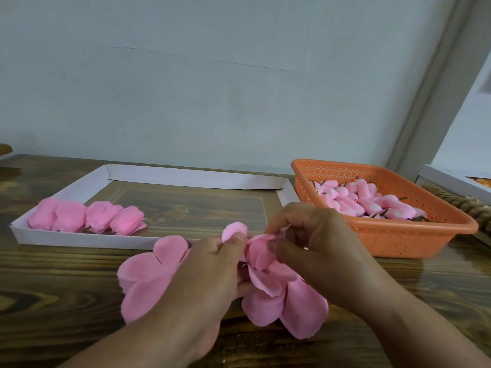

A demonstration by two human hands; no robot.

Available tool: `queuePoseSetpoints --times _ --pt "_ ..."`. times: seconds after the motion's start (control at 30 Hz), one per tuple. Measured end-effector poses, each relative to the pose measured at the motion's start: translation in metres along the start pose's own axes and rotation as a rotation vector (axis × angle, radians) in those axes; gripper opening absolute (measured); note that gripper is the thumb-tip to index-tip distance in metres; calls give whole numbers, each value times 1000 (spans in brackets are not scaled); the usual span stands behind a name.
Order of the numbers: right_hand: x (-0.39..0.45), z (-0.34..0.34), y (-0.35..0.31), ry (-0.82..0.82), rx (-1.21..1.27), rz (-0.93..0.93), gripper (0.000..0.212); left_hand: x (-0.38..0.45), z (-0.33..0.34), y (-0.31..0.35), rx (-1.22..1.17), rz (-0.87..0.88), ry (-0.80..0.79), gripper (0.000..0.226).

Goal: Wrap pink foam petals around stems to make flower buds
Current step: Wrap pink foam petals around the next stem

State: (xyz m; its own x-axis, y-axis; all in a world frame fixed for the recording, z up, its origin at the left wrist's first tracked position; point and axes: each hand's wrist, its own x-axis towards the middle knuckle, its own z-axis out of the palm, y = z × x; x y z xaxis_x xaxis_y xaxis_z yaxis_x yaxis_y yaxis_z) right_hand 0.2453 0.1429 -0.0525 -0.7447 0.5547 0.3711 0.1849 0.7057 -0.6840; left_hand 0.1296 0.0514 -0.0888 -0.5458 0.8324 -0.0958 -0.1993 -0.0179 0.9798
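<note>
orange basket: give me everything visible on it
The orange basket is a shallow rectangular plastic tray with perforated walls and a solid rolled rim. It sits flat on the wooden table, at the right beside the white tray. It holds a pile of pink buds on brown stems. Neither hand touches it.

Both hands, left hand (212, 264) and right hand (316, 243), pinched flat pink foam petals (268, 285) above the wooden table (66, 277). A white cardboard tray (170, 176) lay at ten o'clock; an orange perforated plastic basket (398, 237) at two.
</note>
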Motion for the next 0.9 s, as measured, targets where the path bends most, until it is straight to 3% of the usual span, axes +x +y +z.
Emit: queuePoseSetpoints --times 0.23,0.37,0.53,0.67,0.9 --pt "0 -2 0 2 -16 -61 21 -2 1 7 -165 -61 44 28" --pt "-1 1 -2 26 -55 -94 21 -1 0 4 -97 -13 59 31" --pt "-2 0 -2 114 8 -86 24 2 -1 -2 18 94 175 12" --pt "-2 1 -3 165 64 -81 23 -2 -2 -1 8 148 82 24" --pt "-1 4 -1 189 116 -65 18 -7 2 6 36 113 243 30"
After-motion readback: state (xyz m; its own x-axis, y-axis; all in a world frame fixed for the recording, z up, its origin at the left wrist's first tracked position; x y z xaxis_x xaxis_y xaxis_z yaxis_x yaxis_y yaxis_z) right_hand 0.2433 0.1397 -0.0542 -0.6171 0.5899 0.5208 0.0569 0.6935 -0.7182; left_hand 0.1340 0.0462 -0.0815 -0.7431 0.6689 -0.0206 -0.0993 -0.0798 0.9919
